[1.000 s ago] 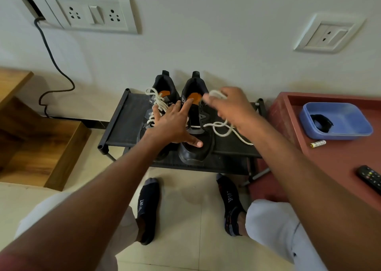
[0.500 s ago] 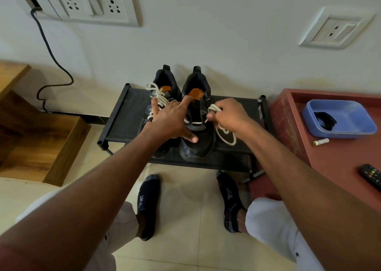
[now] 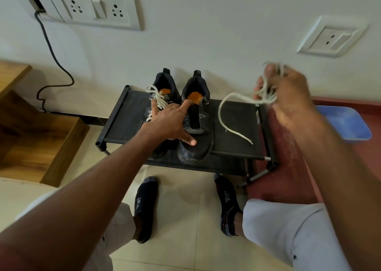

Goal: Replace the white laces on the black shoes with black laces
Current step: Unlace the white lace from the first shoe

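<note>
Two black shoes stand side by side on a low black rack [image 3: 231, 145], heels toward the wall. The left shoe [image 3: 165, 85] still carries a white lace [image 3: 157, 97] threaded through it. The right shoe [image 3: 198, 126] shows no lace. My left hand [image 3: 171, 122] rests spread across both shoes, thumb on the right shoe's toe. My right hand [image 3: 286, 97] is raised to the right of the rack and grips a bunched white lace [image 3: 228, 114], whose loose end hangs over the rack's fabric. No black laces can be seen.
A red-brown table [image 3: 288, 167] stands right of the rack with a blue tray [image 3: 346, 124] on it. A wooden step unit [image 3: 41, 138] sits at left. A black cable [image 3: 53, 52] runs down the wall from the socket plate. My socked feet [image 3: 144, 206] rest on the tiled floor.
My right hand has pulled the white lace out of the right shoe and swung up and to the right with it. My left hand has stayed on the shoes.
</note>
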Demonstrator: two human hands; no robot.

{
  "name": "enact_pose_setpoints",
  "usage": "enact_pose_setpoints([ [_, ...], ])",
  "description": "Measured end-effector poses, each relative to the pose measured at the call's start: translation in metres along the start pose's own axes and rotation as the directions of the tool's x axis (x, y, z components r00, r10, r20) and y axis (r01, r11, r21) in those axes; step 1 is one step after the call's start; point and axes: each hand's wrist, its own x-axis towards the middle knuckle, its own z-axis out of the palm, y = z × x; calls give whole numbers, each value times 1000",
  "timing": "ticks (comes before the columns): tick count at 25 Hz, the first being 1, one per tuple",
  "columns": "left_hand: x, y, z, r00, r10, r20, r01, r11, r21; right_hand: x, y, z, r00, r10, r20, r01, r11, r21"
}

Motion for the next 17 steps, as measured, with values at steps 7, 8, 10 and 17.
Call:
enact_pose_setpoints([
  [7, 4, 34, -15, 979, -45, -199, 56, 997, 49, 20, 53, 21, 980, 41, 194, 134, 584, -800],
  [8, 5, 39, -16, 974, -59, -219, 72, 996, 49, 24, 59, 21, 976, 65, 207, 152, 480, -864],
  [10, 8, 48, -16, 963, -84, -256, 103, 993, 60, 28, 74, 20, 961, 183, 205, 141, 309, -940],
  [17, 11, 51, -17, 968, -74, -238, 72, 997, -17, 21, 122, 37, 880, 345, 326, 268, 208, -941],
])
